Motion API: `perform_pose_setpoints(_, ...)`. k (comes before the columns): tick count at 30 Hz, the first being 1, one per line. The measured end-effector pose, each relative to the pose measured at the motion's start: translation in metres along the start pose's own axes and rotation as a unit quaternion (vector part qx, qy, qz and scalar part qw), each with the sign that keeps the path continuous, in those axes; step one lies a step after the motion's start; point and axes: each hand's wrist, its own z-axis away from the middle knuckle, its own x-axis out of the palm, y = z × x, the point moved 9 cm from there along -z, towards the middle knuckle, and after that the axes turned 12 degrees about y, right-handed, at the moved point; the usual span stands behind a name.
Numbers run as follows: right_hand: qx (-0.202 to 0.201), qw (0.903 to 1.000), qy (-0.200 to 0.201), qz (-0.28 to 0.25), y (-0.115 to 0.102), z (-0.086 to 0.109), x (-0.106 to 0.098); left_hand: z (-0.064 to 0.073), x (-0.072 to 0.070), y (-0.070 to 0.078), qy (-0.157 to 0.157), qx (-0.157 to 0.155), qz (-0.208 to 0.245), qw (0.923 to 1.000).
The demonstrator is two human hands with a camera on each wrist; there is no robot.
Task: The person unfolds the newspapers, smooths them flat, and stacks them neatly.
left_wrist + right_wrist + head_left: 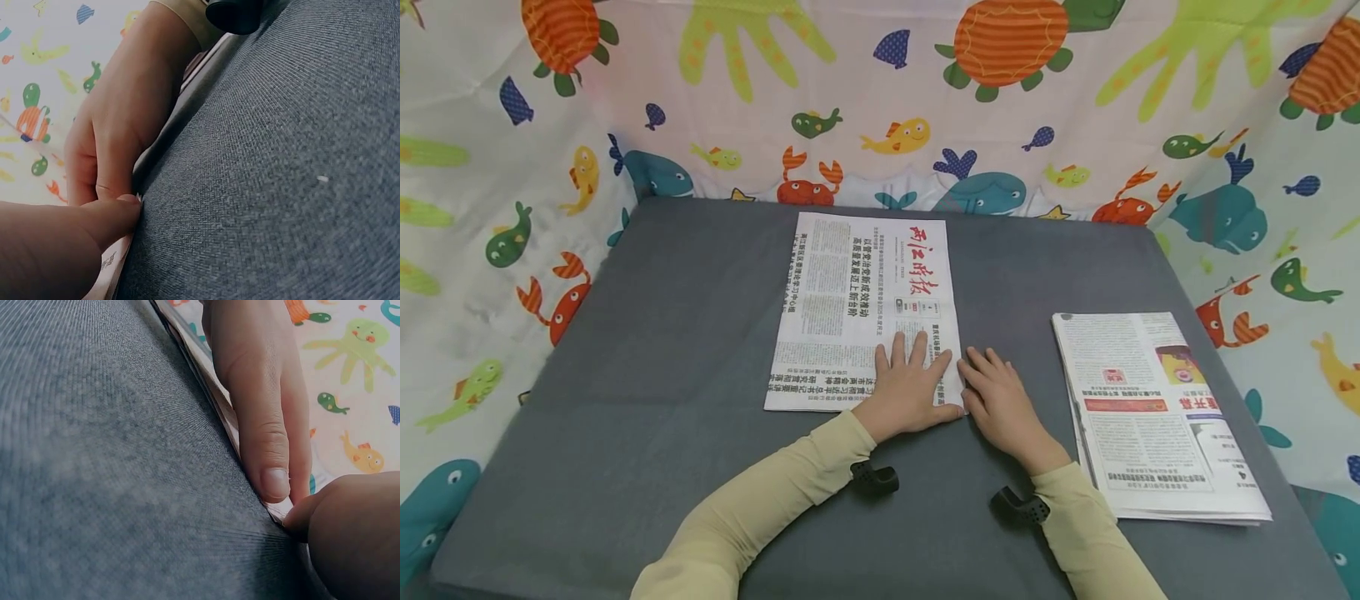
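Observation:
A folded newspaper [850,292] with red title characters lies flat on the grey tabletop. My left hand [906,387] rests on its lower right part, fingers spread and thumb pointing right along the near edge. Just beyond the paper's right edge, my right hand [1000,404] lies palm down on the table, fingertips right at that edge. In the left wrist view, the left thumb [119,215] meets the right hand [125,119] near the paper's corner. The right wrist view shows the left hand [259,394] close to the right hand [356,531].
A stack of newspapers [1150,417] sits to the right of my right forearm. Behind the grey table [647,375] and along its sides hangs a white cloth [865,92] printed with sea animals. Each wrist carries a black band [872,479].

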Motion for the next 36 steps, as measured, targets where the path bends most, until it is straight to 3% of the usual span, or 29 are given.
perform_pose_setpoints(11, 0.005, 1.0000, 0.004, -0.004, 0.002, 0.000, 0.000, -0.003, -0.002, 0.000, 0.007, 0.008, 0.003, 0.9999)
perform_pose_setpoints(20, 0.009, 0.9999, 0.003, -0.014, 0.001, -0.001, 0.000, -0.006, -0.009, 0.000, 0.031, 0.028, -0.025, 0.9988)
perform_pose_setpoints(24, 0.009, 0.9998, 0.002, -0.017, 0.002, 0.000, 0.000, -0.007, -0.016, -0.002, 0.030, 0.023, -0.011, 0.9992)
perform_pose_setpoints(27, 0.011, 0.9998, 0.001, -0.018, 0.002, 0.001, 0.001, -0.008, -0.027, -0.005, 0.046, 0.021, 0.028, 0.9983)
perform_pose_setpoints(31, 0.010, 0.9997, 0.002, -0.023, 0.001, 0.001, -0.001, -0.005, -0.052, -0.012, 0.110, 0.029, 0.104, 0.9880)
perform_pose_setpoints(36, 0.010, 0.9995, 0.003, -0.031, 0.001, 0.001, -0.002, 0.003, -0.098, -0.035, 0.218, 0.009, 0.189, 0.9574)
